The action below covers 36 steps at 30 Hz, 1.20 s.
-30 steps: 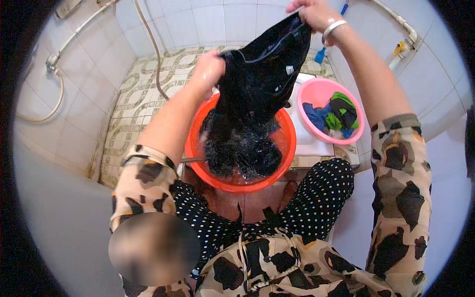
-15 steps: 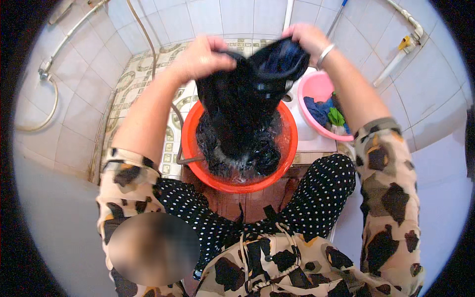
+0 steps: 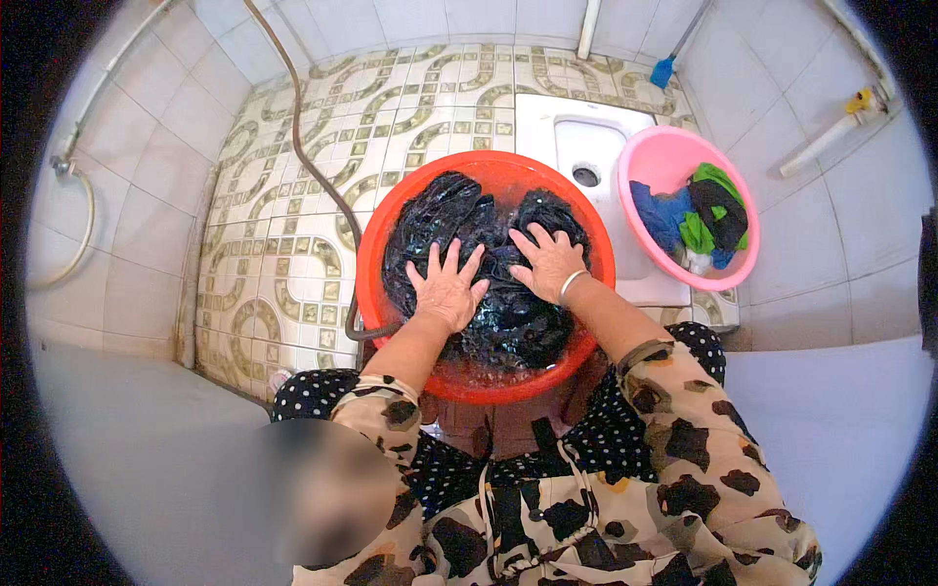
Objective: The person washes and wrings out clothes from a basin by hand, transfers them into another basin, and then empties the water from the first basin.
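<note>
Dark wet clothing (image 3: 513, 322) lies bunched in water inside a red basin (image 3: 479, 393) between my knees. My left hand (image 3: 447, 289) rests on the clothing left of the middle, palm down and fingers spread. To its right, my right hand (image 3: 547, 264) presses on the same dark cloth, fingers also apart, with a pale bangle (image 3: 573, 284) at the wrist. Neither hand grips the fabric. How many garments lie in the basin cannot be made out.
A pink basin (image 3: 747, 264) with blue, green and black clothes stands at the right, beside a white squat toilet (image 3: 547, 122). A brown hose (image 3: 311, 161) runs over the patterned tiles to the red basin's left rim. A blue-headed brush (image 3: 662, 72) leans by the far wall.
The dark garment held up by both hands has gone down into the red basin. Both hands have let go of it, lowered, and now lie spread on the cloth.
</note>
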Each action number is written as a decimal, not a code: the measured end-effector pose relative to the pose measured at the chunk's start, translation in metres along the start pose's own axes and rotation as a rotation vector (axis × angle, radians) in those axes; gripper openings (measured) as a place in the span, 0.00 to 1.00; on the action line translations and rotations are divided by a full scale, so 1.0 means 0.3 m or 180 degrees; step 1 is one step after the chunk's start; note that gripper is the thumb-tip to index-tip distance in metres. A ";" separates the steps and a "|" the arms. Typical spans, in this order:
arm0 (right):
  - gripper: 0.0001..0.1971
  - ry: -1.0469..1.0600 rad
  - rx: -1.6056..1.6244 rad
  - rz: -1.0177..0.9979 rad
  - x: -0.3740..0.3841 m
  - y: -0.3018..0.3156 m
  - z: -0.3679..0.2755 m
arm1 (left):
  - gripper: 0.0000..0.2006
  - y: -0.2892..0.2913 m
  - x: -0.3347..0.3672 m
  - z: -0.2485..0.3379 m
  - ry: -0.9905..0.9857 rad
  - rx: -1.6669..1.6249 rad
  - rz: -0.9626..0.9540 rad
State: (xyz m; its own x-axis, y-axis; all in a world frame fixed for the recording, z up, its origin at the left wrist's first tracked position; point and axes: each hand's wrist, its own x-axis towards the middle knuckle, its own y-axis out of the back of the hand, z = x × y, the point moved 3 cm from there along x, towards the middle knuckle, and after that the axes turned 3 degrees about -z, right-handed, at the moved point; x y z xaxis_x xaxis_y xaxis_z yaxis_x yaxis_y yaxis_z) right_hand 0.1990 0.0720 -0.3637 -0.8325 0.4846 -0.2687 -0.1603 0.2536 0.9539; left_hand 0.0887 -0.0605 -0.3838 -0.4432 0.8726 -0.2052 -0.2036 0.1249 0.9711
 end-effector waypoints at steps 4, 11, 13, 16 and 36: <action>0.28 0.0115 -0.0196 -0.0002 0.050 -0.067 0.027 | 0.29 -0.066 0.049 0.000 -0.0044 -0.0029 -0.0213; 0.27 0.0313 0.0162 0.0387 0.153 -0.133 0.072 | 0.30 -0.084 0.136 0.009 0.0027 0.0109 -0.0208; 0.27 0.0188 0.0135 -0.0142 0.183 -0.113 0.059 | 0.30 -0.051 0.159 0.008 0.0342 -0.0401 -0.1139; 0.28 0.0118 0.0163 0.0076 0.201 -0.111 0.059 | 0.28 0.029 0.161 0.033 0.0110 -0.0318 -0.1425; 0.12 0.0844 -0.0493 0.0747 -0.027 0.209 0.158 | 0.30 0.179 0.039 -0.261 0.0260 0.0083 -0.0985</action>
State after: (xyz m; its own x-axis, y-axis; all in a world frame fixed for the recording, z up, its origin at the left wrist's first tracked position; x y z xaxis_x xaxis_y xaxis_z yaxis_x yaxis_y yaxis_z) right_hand 0.2208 0.1237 -0.3081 -0.9610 0.2759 -0.0163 -0.0105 0.0223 0.9997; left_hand 0.0040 -0.0805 -0.3436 -0.4327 0.7506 -0.4994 -0.3178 0.3914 0.8636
